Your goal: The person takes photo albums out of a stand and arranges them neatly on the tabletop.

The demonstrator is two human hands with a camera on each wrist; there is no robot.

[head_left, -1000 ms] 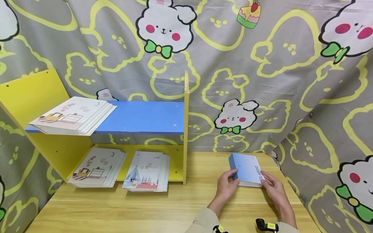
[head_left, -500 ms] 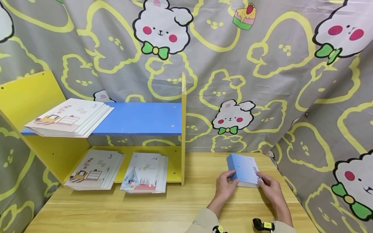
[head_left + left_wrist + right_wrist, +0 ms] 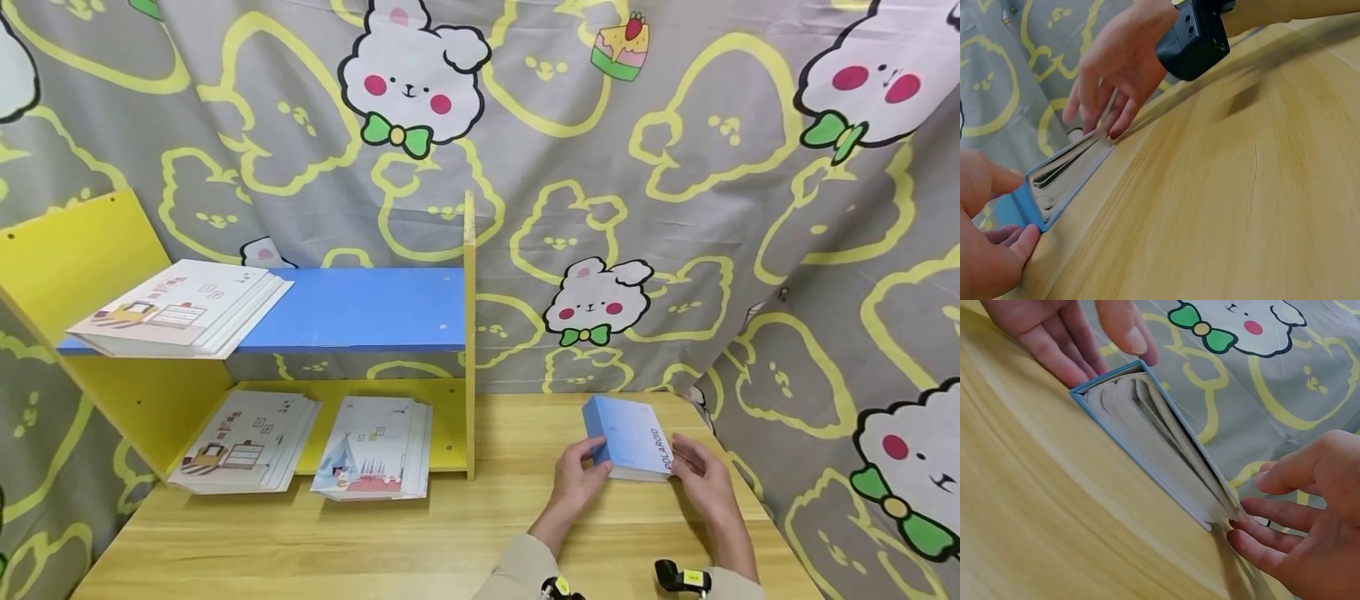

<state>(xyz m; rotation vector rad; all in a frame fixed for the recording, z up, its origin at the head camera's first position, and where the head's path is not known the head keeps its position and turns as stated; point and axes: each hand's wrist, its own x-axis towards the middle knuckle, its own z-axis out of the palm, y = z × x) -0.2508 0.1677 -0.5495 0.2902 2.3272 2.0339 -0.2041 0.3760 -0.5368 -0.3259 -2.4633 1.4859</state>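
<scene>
A blue-to-white photo album point(image 3: 628, 437) marked POLAROID lies flat on the wooden table, its page edges point(image 3: 1147, 434) toward me and slightly fanned. At its blue spine on the left, my left hand point(image 3: 579, 485) holds it, thumb at the upper edge and fingers low on the spine, as the left wrist view shows. My right hand point(image 3: 705, 479) is at the opposite edge. In the right wrist view its fingertips point(image 3: 1238, 528) are right at the cover's corner, while the thumb stands raised and apart from the cover.
Left of the album stands a yellow shelf unit point(image 3: 469, 367) with a blue upper board point(image 3: 367, 304). A stack of illustrated books point(image 3: 180, 308) lies on that board. Two more stacks, a left one point(image 3: 243, 442) and a tent-picture one point(image 3: 372, 450), overhang the lower shelf. A patterned curtain point(image 3: 510, 150) hangs behind.
My right hand has shifted a little to the right, its thumb and fingers off the cover's printed lettering. My left hand and the album stay put; the head view has moved slightly.
</scene>
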